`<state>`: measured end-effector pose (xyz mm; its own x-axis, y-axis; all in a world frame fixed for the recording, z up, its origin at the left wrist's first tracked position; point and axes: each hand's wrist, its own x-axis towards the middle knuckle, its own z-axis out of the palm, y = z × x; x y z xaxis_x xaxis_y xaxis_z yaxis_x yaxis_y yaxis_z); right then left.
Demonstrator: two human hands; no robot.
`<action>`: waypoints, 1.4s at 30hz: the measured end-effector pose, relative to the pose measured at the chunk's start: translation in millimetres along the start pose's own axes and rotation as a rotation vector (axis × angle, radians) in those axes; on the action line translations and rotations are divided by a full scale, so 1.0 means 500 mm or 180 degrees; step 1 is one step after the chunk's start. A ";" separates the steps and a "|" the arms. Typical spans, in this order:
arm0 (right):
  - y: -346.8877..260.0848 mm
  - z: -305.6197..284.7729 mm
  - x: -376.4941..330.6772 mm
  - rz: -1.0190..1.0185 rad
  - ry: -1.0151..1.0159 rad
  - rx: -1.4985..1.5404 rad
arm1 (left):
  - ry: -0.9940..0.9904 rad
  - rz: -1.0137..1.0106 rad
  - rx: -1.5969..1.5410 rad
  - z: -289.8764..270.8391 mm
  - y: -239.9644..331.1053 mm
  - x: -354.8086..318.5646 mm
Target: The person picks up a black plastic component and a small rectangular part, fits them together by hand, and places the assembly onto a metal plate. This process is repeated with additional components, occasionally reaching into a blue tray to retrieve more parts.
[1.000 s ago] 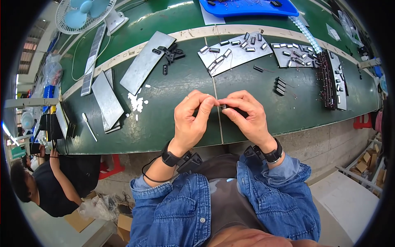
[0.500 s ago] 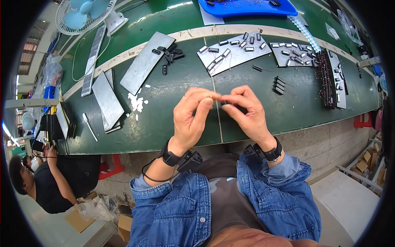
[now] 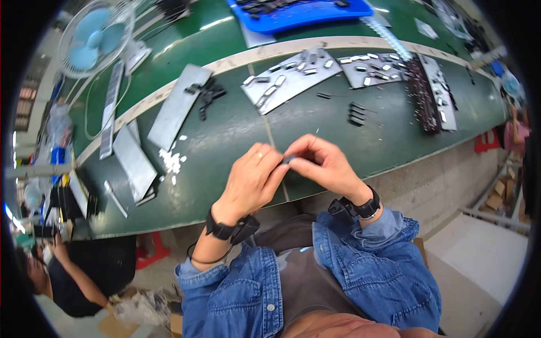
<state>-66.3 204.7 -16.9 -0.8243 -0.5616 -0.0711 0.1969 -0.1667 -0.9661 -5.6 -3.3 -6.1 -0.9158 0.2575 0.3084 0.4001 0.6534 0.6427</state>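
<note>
Both hands pinching one small dark part (image 3: pixel 288 159) together: left hand (image 3: pixel 252 181) and right hand (image 3: pixel 326 166) grip closed on it, above the green worktop (image 3: pixel 225 141).

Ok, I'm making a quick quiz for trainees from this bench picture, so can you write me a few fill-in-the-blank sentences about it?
1. Both hands pinch one small dark part over a table whose top is ____.
2. The left hand wears a ____ on one finger.
3. The electric fan at the far left has blades coloured ____.
4. The tray at the far edge is ____.

Missing words: green; ring; blue; blue
</note>
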 end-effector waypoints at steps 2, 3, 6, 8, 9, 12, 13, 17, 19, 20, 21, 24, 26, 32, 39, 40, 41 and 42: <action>-0.028 -0.022 -0.013 -0.0778 -0.0547 -0.1550 | -0.0095 0.0265 0.0017 0.005 0.007 -0.007; -0.038 -0.030 -0.021 -0.1136 -0.0846 -0.2328 | -0.0166 0.0461 0.0092 0.008 0.009 -0.012; -0.057 -0.050 -0.053 -0.1415 -0.0461 -0.2894 | -0.0196 0.0681 0.0201 0.025 0.016 0.009; -0.062 -0.071 -0.065 -0.1566 -0.0309 -0.3161 | -0.0111 0.0625 0.0367 0.031 0.021 0.024; -0.059 -0.089 -0.067 -0.1557 0.0208 -0.3518 | -0.0099 0.0618 0.0364 0.034 0.020 0.023; -0.049 -0.143 -0.070 -0.1511 0.1060 -0.4059 | 0.0073 0.0167 0.0023 0.046 0.014 0.013; -0.047 -0.154 -0.070 -0.1480 0.1394 -0.4232 | 0.0079 0.0167 0.0023 0.048 0.011 0.011; -0.049 -0.169 -0.062 -0.0836 0.1630 -0.3653 | 0.0046 0.0315 0.0159 0.050 0.003 0.007; -0.047 -0.168 -0.058 -0.0814 0.1687 -0.3547 | 0.0067 0.0335 0.0116 0.047 0.001 0.007; -0.046 -0.165 -0.056 -0.0787 0.1741 -0.3449 | 0.0079 0.0339 0.0100 0.045 0.001 0.006; -0.045 -0.164 -0.053 -0.0769 0.1770 -0.3353 | 0.0097 0.0313 0.0127 0.045 0.003 0.006; -0.058 -0.145 -0.045 -0.1394 0.2075 -0.3844 | 0.0317 0.0381 0.0096 0.041 0.003 0.007; -0.059 -0.131 -0.044 -0.1753 0.2182 -0.4010 | 0.0368 0.0107 0.0174 0.019 0.001 0.012; -0.009 -0.073 -0.048 -0.1770 0.1317 -0.3041 | 0.0476 -0.0308 0.0865 -0.049 -0.040 0.082; -0.052 -0.085 0.058 -0.1899 0.1248 -0.4681 | 0.0406 -0.0109 0.0787 -0.036 -0.022 0.113; -0.054 -0.087 0.069 -0.1925 0.1207 -0.4797 | 0.0416 -0.0069 0.0653 -0.033 -0.020 0.110; -0.058 -0.090 0.076 -0.1955 0.1143 -0.4914 | 0.0418 -0.0050 0.0635 -0.030 -0.019 0.105; -0.057 -0.096 0.081 -0.1950 0.1153 -0.4933 | 0.0400 -0.0038 0.0555 -0.027 -0.018 0.097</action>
<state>-130.8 225.4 -4.4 -0.6899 -0.4845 0.5380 -0.6533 0.7368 -0.1742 -53.4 -6.4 12.4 -0.9043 0.1653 0.3935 0.3670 0.7719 0.5191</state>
